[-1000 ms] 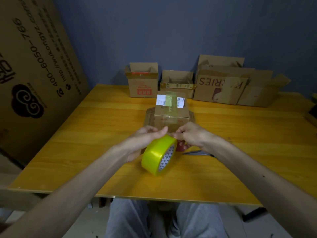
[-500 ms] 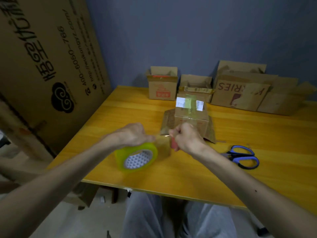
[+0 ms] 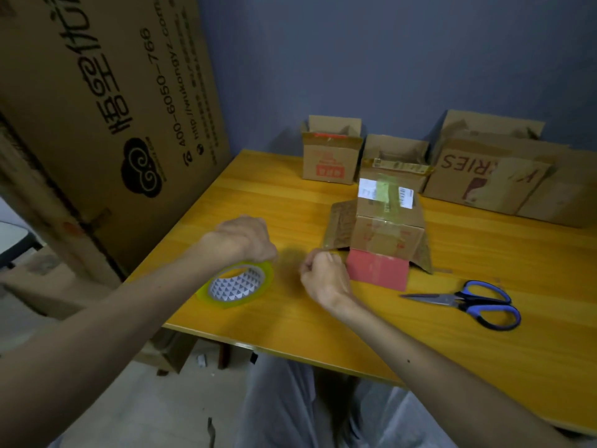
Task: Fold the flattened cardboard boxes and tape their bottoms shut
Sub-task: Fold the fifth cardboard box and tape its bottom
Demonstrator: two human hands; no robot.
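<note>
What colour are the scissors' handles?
Blue with black trim: the metal scissors' handles, head view.

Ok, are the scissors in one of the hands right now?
No, the scissors lie flat on the table, apart from the right hand.

**Q:** Condition of the box in work?
**A:** Small brown box, centre right of frame, stands inverted on the counter. Its bottom faces up, with tape across a white label. The flaps splay outward, one red flap toward the lower edge.

**Q:** Tape?
**A:** Yellow-green tape roll, lower centre-left, tilted, gripped from above by the left hand. A blurred tape strip runs to the right hand, which pinches it.

**Q:** Remaining units?
**A:** Row of boxes, upper right, upright, tops open.
</note>
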